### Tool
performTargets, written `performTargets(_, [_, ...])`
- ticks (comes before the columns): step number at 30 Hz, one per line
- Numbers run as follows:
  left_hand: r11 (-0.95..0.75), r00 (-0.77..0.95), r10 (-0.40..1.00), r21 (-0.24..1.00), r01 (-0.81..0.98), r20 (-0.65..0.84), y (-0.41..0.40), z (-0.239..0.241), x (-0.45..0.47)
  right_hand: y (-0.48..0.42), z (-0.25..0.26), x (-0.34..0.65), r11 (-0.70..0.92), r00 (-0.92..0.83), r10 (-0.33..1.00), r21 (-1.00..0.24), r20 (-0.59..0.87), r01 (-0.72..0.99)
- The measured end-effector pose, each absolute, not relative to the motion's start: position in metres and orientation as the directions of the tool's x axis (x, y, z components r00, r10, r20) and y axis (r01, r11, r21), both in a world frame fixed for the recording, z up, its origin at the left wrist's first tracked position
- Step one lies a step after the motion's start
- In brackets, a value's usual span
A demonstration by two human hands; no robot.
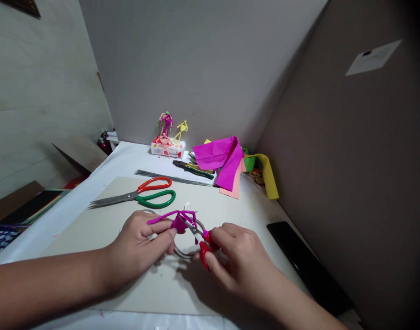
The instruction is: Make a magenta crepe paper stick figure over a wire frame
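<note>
Between the fingers of my left hand [144,233] is a small magenta paper-wrapped figure [178,223], its thin limbs sticking out to both sides. My right hand [235,252] is closed on small red-handled scissors [204,250]. Their blades reach the magenta paper, and I cannot tell how far apart they stand. Under both hands lies a ring-shaped grey object [185,254], partly covered. Beyond my left hand, large scissors [136,195] with one orange and one green handle rest on the pale board [103,284].
Pliers [196,169] and thin dark wires [175,178] lie farther back. Magenta crepe paper [220,156] and a yellow strip [270,176] are heaped behind. Several small wire figures [166,121] stand at a white-and-red box [168,149]. A black flat object [306,261] lies at right, beside the wall.
</note>
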State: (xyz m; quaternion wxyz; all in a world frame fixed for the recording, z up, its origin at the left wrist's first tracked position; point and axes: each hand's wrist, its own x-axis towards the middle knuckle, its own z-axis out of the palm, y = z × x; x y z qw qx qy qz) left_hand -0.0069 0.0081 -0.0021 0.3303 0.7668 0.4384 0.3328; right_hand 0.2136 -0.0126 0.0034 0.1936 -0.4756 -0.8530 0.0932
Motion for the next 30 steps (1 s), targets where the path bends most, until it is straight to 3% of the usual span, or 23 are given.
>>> performTargets(11, [-0.424, 0.409, 0.877, 0.805, 0.415, 0.251, 0.01, -0.003, -0.008, -0.006, -0.007, 0.216, 0.637, -0.52, 0.75, -0.237, 0.408, 0.734])
performTargets(15, [-0.303, 0.359, 0.918, 0.884, 0.357, 0.169, 0.01, -0.004, -0.009, -0.007, -0.006, 0.216, 0.736, -0.591, 0.654, -0.219, 0.472, 0.64])
performTargets(17, [-0.266, 0.331, 0.932, 0.9, 0.344, 0.149, 0.011, -0.003, -0.009, -0.009, -0.004, 0.216, 0.718, -0.576, 0.677, -0.238, 0.458, 0.655])
performTargets(23, [-0.423, 0.379, 0.883, 0.818, 0.39, 0.276, 0.013, 0.003, -0.012, -0.013, 0.006, 0.218, 0.549, -0.467, 0.832, -0.319, 0.3, 0.773])
performTargets(30, [-0.355, 0.371, 0.905, 0.852, 0.386, 0.209, 0.009, 0.001, -0.012, -0.013, 0.009, 0.214, 0.5, -0.449, 0.866, -0.345, 0.221, 0.794])
